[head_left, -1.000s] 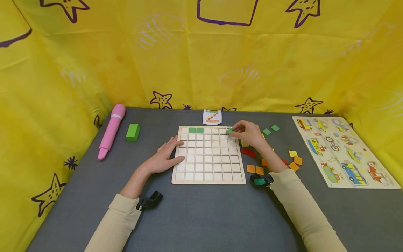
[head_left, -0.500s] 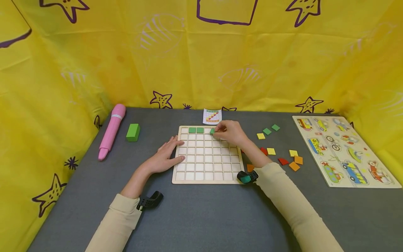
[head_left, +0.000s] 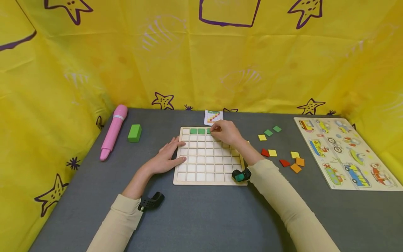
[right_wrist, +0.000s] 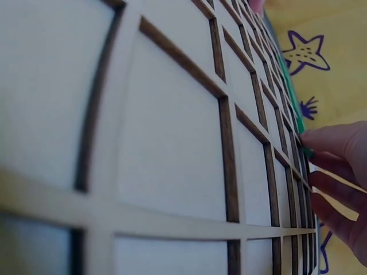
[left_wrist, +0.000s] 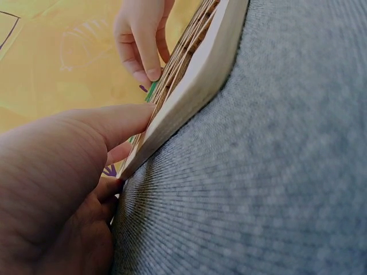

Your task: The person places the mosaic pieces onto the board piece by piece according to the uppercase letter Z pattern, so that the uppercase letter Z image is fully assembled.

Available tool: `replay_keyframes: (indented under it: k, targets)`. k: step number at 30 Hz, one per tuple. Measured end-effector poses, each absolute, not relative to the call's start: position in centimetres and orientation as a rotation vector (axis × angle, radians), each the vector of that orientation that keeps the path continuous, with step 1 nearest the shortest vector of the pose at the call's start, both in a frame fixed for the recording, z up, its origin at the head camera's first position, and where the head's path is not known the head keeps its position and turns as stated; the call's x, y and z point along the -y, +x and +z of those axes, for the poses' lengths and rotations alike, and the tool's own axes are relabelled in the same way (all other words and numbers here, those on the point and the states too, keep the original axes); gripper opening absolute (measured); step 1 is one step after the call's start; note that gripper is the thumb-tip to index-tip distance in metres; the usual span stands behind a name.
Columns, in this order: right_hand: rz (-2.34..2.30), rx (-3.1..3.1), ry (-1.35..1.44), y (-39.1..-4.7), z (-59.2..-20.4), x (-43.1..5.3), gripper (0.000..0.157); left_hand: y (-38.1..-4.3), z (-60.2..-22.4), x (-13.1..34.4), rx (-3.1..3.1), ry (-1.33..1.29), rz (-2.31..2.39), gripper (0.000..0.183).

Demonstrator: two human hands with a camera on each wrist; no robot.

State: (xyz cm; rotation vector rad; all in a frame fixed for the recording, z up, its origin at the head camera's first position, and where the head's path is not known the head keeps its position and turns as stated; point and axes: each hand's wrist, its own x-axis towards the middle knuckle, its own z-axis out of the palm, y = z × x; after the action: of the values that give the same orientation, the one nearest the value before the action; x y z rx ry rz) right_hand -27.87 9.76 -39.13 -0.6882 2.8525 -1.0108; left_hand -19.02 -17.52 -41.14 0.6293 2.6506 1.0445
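Observation:
A pale wooden grid board (head_left: pixel 200 177) lies flat on the dark table. Two green square tiles (head_left: pixel 197 131) sit side by side in its far row. Just right of them, my right hand (head_left: pixel 227 133) pinches another green tile (head_left: pixel 209 131) at a cell of that row. The right wrist view shows those fingertips (right_wrist: pixel 322 137) at the green edge, low against the board. My left hand (head_left: pixel 165 157) rests at the board's left side, its fingers spread. In the left wrist view its thumb (left_wrist: pixel 129 119) lies over the board's rim.
Behind the board is a small pattern card (head_left: pixel 213 117). Loose yellow tiles (head_left: pixel 272 153), red pieces (head_left: pixel 284 163), orange tiles (head_left: pixel 296 168) and green tiles (head_left: pixel 268 132) lie to the right, before a picture puzzle (head_left: pixel 347 154). A green block (head_left: pixel 134 133) and pink microphone-like stick (head_left: pixel 114 133) lie left.
My right hand has carried the green tile leftward from the board's far right corner to beside the two green tiles, and lowered it there. The left hand stays at the board's edge.

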Motion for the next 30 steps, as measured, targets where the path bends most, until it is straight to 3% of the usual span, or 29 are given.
replay_keyframes:
  k: [17, 30]
  targets:
    - [-1.057, -2.822, -0.848, -27.1, -39.7, -10.6, 0.022, -19.1, -41.2, 17.4, -2.652, 0.626, 1.044, 0.062]
    - [-1.206, -2.801, -0.545, -25.7, -38.8, -15.9, 0.023, -19.0, -41.4, 17.5, -2.668, 0.636, 1.035, 0.062]
